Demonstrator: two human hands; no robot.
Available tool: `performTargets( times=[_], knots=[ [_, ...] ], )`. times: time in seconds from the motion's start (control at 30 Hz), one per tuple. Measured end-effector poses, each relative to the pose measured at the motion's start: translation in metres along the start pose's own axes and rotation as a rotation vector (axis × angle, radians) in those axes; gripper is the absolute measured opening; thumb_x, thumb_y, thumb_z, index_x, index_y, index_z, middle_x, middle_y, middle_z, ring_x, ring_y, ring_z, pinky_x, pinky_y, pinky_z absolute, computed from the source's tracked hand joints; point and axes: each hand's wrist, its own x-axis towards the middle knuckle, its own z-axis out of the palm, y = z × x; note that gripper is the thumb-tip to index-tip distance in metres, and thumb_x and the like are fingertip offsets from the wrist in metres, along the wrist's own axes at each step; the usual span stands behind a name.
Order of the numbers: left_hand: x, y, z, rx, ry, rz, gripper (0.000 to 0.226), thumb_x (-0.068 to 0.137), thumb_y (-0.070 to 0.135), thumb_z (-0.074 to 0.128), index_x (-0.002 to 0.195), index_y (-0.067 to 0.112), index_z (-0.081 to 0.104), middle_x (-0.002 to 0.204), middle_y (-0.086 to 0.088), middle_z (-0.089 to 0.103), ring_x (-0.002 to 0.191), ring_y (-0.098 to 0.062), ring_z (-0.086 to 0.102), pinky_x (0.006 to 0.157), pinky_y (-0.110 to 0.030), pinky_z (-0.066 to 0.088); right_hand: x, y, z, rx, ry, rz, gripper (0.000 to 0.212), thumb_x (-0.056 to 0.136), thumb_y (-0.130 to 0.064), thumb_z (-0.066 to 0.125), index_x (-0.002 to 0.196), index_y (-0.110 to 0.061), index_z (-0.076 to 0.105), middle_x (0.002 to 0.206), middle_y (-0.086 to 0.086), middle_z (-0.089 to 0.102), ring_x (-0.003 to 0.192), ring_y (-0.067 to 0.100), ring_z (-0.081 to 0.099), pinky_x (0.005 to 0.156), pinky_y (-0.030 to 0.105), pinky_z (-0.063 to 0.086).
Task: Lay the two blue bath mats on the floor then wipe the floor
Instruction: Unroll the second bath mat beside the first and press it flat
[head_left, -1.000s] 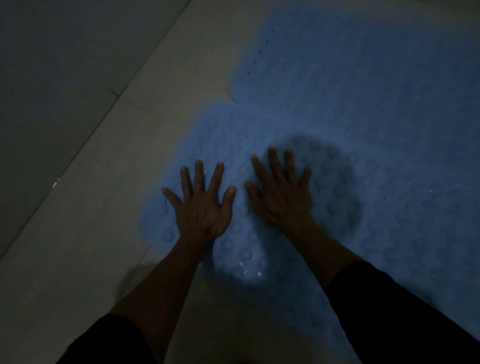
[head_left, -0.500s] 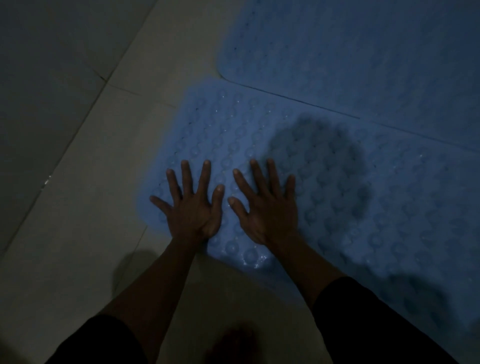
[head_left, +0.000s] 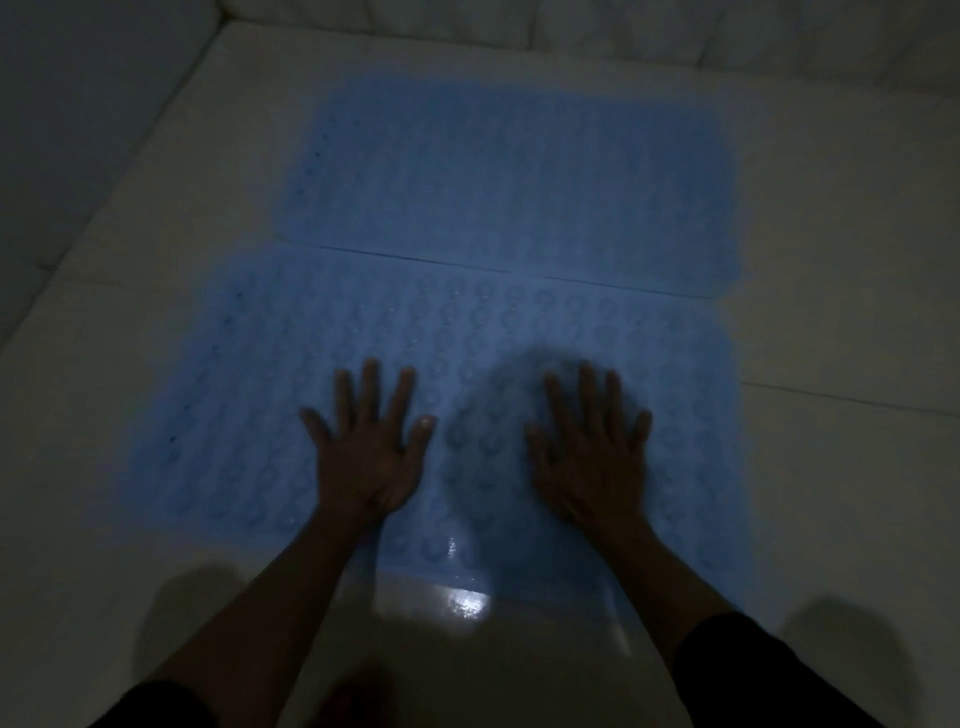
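Note:
Two blue bath mats lie flat on the pale tiled floor, one behind the other, their long edges touching. The near mat (head_left: 249, 395) shows rows of round suction bumps. The far mat (head_left: 509, 176) looks smoother in the dim light. My left hand (head_left: 369, 452) rests palm down on the near mat's middle, fingers spread. My right hand (head_left: 592, 452) lies palm down to its right on the same mat, fingers apart. Neither hand holds anything.
Pale floor tiles (head_left: 831, 467) surround the mats. A wall base runs along the left (head_left: 78, 156) and along the top (head_left: 623, 36). A bright wet glint (head_left: 467, 605) shows on the floor just before the near mat's front edge. The scene is very dark.
The view has pulled back and swung right, so both mats show whole. My hands have moved apart along the near mat, from its left corner towards its middle.

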Motion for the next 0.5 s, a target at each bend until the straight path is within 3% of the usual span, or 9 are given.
performTargets(
  times=[0.1, 0.17, 0.3, 0.5],
  knots=[
    [-0.008, 0.066, 0.016, 0.083, -0.053, 0.218, 0.067, 0.092, 0.073, 0.008, 0.154, 0.051, -0.005, 0.166, 0.005, -0.014, 0.151, -0.03, -0.019, 0.112, -0.073, -0.004, -0.015, 0.049, -0.007, 0.007, -0.02, 0.125, 0.068, 0.095, -0.064, 0.024, 0.153, -0.041, -0.003, 0.162, -0.005, -0.016, 0.149, 0.025, -0.018, 0.115, 0.065, 0.003],
    [-0.015, 0.091, 0.029, 0.147, -0.061, 0.278, 0.069, 0.09, 0.075, 0.008, 0.154, 0.051, -0.004, 0.166, 0.005, -0.014, 0.151, -0.033, -0.019, 0.11, -0.075, -0.002, -0.029, 0.065, -0.006, 0.008, -0.002, 0.156, 0.07, 0.094, -0.063, 0.027, 0.153, -0.041, -0.002, 0.163, -0.004, -0.014, 0.149, 0.026, -0.016, 0.114, 0.066, 0.007],
    [-0.016, 0.107, 0.042, 0.163, -0.031, 0.254, 0.068, 0.09, 0.078, 0.011, 0.151, 0.054, -0.008, 0.166, 0.005, -0.016, 0.149, -0.037, -0.023, 0.108, -0.077, -0.005, -0.038, 0.076, 0.001, 0.024, -0.002, 0.189, 0.069, 0.093, -0.068, 0.022, 0.152, -0.046, -0.005, 0.164, -0.006, -0.008, 0.15, 0.025, -0.012, 0.116, 0.063, 0.005],
    [-0.013, 0.113, 0.043, 0.153, -0.036, 0.245, 0.067, 0.092, 0.078, 0.012, 0.151, 0.054, -0.011, 0.164, 0.006, -0.022, 0.148, -0.035, -0.026, 0.108, -0.078, -0.006, -0.033, 0.081, 0.007, 0.056, 0.068, 0.164, 0.071, 0.092, -0.069, 0.027, 0.153, -0.042, 0.005, 0.164, -0.005, -0.001, 0.151, 0.026, -0.004, 0.116, 0.062, 0.005]
  ],
)
